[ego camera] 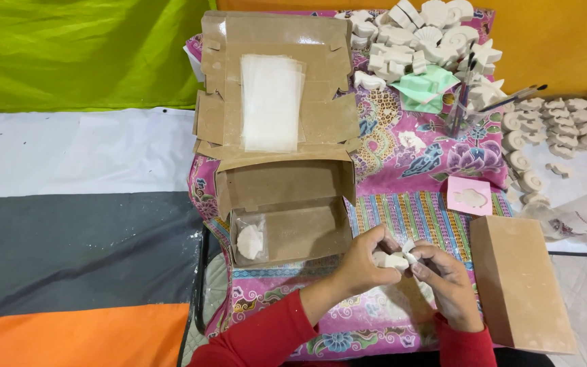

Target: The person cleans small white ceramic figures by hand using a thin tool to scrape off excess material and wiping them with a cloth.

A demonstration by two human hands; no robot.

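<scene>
Plaster figure, small and white, is pinched between both hands right over the patterned pink cloth; left hand has its fingers curled closed round the piece's left side, right hand grips the other end with fingertips pressed in, and there might be a bit of clear wrapper between the right fingers, though it's too small to say for sure. Just left of the left fingers sits the open cardboard box; inside it, down in the near left corner, a bagged shell piece is already lying there; a stack of clear bags rests on the opened lid, further out from the fingers. Right of the right hand stands a closed brown box, and just beyond the fingertips there's a pink mould; heaps of unpainted plaster shapes and a jar of brushes sit well past that.

What could go wrong, I reckon: plaster's brittle, so squeezing thin edges too hard could snap a bit off; dusty fingers could slip, and a drop onto the table edge could chip it.
</scene>
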